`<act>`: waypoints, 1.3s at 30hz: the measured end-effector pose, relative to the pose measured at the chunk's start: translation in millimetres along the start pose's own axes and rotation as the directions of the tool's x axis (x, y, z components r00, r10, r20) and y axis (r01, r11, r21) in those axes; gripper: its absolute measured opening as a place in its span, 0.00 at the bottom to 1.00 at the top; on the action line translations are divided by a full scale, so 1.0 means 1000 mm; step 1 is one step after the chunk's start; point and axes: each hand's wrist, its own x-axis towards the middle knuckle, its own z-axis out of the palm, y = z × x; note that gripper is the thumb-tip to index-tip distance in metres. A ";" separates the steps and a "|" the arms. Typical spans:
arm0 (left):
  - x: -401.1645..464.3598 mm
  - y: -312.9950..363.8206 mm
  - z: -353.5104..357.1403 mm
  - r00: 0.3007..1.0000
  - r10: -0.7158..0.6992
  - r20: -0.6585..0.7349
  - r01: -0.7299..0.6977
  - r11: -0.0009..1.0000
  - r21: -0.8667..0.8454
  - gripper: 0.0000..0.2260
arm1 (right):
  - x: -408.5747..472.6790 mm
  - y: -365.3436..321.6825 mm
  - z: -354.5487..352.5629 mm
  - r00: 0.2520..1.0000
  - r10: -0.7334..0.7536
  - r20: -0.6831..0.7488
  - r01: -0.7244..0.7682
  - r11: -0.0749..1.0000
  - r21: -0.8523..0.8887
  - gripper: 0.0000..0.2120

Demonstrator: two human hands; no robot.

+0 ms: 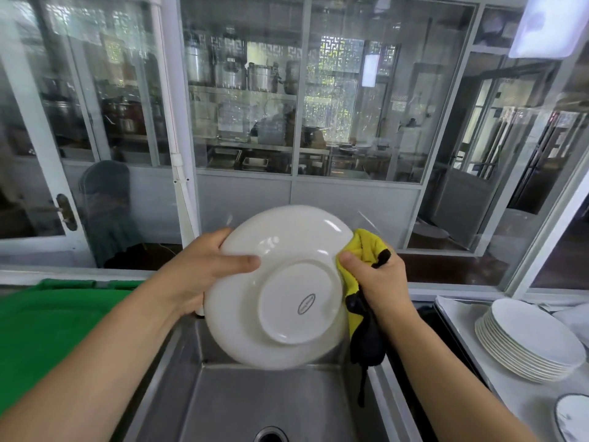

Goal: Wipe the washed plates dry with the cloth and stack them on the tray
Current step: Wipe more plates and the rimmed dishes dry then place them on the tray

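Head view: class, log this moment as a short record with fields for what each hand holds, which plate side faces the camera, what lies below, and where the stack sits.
left hand: grips plate by its rim
right hand: presses cloth on the plate's right edge
plate side showing: underside with stamp
below: sink
stack: plates at right on a white surface

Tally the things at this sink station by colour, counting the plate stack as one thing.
White: 3 – held plate, plate stack, dark-rimmed plate cut by the frame's lower right corner.
Yellow and black: 1 – cloth.
Green: 1 – board.
Steel: 1 – sink.
Total: 6
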 end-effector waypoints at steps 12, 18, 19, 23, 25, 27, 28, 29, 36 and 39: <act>0.000 -0.019 0.038 0.992 0.119 -0.035 -0.114 0.987 0.117 0.12 | 0.015 -0.059 0.031 0.622 -0.463 0.631 0.779 0.289 -0.556 0.30; -0.006 -0.014 0.039 0.984 0.152 -0.087 -0.145 0.986 0.082 0.13 | 0.023 -0.052 0.019 0.725 -0.478 0.495 0.688 0.534 -0.491 0.29; -0.007 -0.012 0.037 0.982 0.154 -0.106 -0.146 0.987 0.073 0.14 | 0.023 -0.045 0.015 0.792 -0.453 0.410 0.608 0.653 -0.451 0.28; -0.009 -0.011 0.031 0.962 0.177 -0.209 -0.182 0.983 -0.002 0.14 | 0.013 -0.012 0.008 0.977 -0.210 0.046 0.214 0.969 -0.121 0.20; -0.010 -0.012 0.030 0.950 0.207 -0.235 -0.221 0.975 -0.032 0.15 | 0.007 0.004 0.009 0.992 -0.092 -0.089 0.096 0.994 0.049 0.14; -0.010 -0.014 0.031 0.933 0.251 -0.257 -0.277 0.958 -0.069 0.17 | 0.000 0.017 0.017 0.983 0.049 -0.174 -0.009 0.974 0.225 0.08; -0.009 -0.015 0.031 0.924 0.273 -0.269 -0.309 0.945 -0.103 0.17 | -0.003 0.023 0.022 0.971 0.133 -0.197 -0.066 0.947 0.315 0.06; -0.007 -0.017 0.032 0.918 0.286 -0.273 -0.334 0.931 -0.148 0.16 | -0.005 0.025 0.026 0.957 0.202 -0.208 -0.107 0.912 0.395 0.05; -0.003 -0.013 0.013 0.989 0.121 -0.084 -0.136 0.968 -0.209 0.25 | 0.003 0.010 0.006 0.976 0.137 -0.170 -0.087 0.959 0.271 0.02; 0.002 -0.004 0.005 0.998 0.037 -0.042 -0.040 0.997 -0.065 0.23 | 0.003 0.005 0.004 0.999 0.026 -0.042 -0.024 0.998 0.051 0.04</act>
